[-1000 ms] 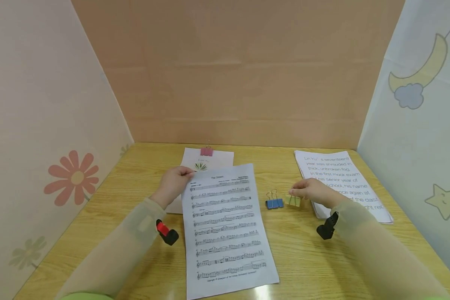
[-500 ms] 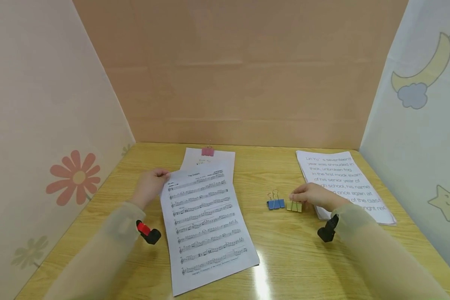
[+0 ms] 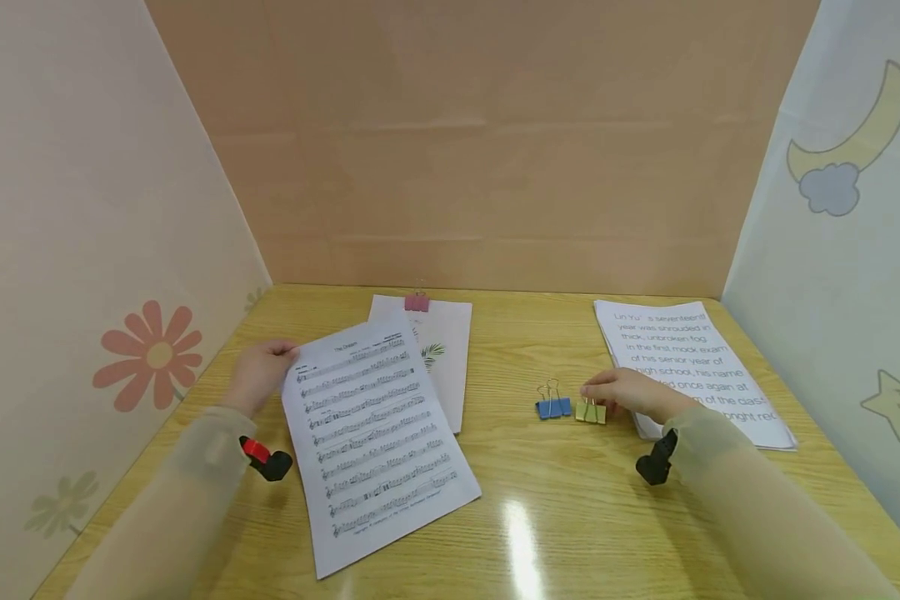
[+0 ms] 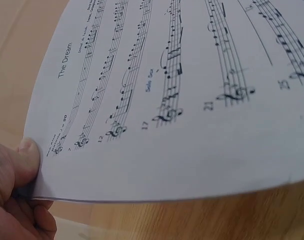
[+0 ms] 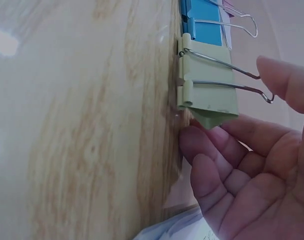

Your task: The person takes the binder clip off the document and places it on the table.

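My left hand (image 3: 258, 372) pinches the top left corner of a music sheet (image 3: 371, 433) lying at 9 o'clock on the wooden table (image 3: 570, 508). At 3 o'clock, my right hand (image 3: 630, 393) rests with loosely curled fingers touching a green binder clip (image 3: 590, 411), just beside 1 blue binder clip (image 3: 552, 407).

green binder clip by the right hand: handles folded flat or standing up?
Standing up. The green binder clip sits on the table with both wire handles raised off its body; the right hand touches it.
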`<state>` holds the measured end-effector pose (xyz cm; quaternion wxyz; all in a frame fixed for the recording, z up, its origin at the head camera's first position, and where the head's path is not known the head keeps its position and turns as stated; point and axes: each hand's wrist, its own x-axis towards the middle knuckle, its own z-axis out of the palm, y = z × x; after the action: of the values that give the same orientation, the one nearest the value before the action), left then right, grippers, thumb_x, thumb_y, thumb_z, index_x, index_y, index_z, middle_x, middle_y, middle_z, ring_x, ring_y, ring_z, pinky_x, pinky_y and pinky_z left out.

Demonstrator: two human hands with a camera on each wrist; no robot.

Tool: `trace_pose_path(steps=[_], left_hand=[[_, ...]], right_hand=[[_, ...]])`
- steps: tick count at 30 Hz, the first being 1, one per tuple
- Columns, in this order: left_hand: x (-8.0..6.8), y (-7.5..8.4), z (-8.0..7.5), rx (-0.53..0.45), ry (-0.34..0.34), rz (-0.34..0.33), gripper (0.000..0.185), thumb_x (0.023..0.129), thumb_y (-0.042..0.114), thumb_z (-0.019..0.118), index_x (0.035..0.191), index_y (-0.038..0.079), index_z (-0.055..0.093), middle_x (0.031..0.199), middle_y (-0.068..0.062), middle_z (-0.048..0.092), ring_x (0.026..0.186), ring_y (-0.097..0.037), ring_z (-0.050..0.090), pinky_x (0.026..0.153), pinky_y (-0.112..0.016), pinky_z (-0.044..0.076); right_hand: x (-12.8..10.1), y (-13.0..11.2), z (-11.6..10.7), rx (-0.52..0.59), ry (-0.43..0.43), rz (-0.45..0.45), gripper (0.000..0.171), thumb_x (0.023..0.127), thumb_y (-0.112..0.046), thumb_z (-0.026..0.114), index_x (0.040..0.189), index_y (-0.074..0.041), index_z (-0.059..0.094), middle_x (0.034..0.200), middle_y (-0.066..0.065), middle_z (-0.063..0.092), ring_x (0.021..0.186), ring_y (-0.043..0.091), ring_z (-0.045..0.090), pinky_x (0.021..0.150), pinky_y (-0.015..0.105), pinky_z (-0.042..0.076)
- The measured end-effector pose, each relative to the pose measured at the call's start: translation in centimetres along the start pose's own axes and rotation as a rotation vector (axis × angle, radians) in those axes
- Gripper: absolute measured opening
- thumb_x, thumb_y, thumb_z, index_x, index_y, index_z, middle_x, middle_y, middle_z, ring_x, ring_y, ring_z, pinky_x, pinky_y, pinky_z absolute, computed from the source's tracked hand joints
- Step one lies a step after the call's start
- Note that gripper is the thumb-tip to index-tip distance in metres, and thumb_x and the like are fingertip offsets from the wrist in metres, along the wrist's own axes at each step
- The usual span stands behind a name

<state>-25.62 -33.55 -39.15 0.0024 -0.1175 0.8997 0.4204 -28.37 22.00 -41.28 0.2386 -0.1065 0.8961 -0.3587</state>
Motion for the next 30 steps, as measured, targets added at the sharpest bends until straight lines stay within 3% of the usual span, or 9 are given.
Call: trace_pose_path(steps=[7,14,22,30], left_hand=[[0.7,-1.2,-1.2,0.047,0.024,-0.04,0.043,0.103,0.031,0.045,0.133,0.002,0.055,0.123,-0.02,0.056,0.104,-0.034,0.049,0.086,-0.043,0.04],[1.1,-2.9,-2.4,0.079,0.056,0.003,0.041,0.102,0.026,0.046,0.128,-0.004,0.056,0.121,-0.024,0.057,0.103,-0.037,0.049,0.085,-0.045,0.04],[1.6,-4.8,-3.5,0.049,0.052,-0.111,0.044,0.102,0.028,0.044,0.136,-0.001,0.05,0.129,-0.024,0.051,0.111,-0.04,0.044,0.091,-0.051,0.038],[1.1,-6.3,-4.8,0.061,0.029,-0.184,0.046,0.102,0.03,0.046,0.139,0.002,0.048,0.127,-0.023,0.049,0.111,-0.041,0.04,0.086,-0.047,0.037]], right_hand=[[0.0,-0.2,-0.1,-0.024,0.013,0.009,0.049,0.098,-0.036,0.053,0.125,0.005,0.057,0.098,0.009,0.059,0.08,0.022,0.055,0.07,0.037,0.047],[0.1,-0.1,-0.3,-0.051,0.019,-0.003,0.048,0.098,-0.036,0.053,0.124,0.004,0.057,0.098,0.009,0.059,0.079,0.022,0.054,0.07,0.037,0.047],[0.1,0.0,-0.4,-0.042,0.017,0.011,0.052,0.098,-0.037,0.052,0.127,0.006,0.054,0.102,0.011,0.059,0.082,0.022,0.057,0.071,0.037,0.048],[0.0,-0.1,-0.3,-0.043,0.022,0.015,0.054,0.098,-0.038,0.053,0.127,0.007,0.053,0.102,0.011,0.059,0.081,0.022,0.057,0.072,0.037,0.048]])
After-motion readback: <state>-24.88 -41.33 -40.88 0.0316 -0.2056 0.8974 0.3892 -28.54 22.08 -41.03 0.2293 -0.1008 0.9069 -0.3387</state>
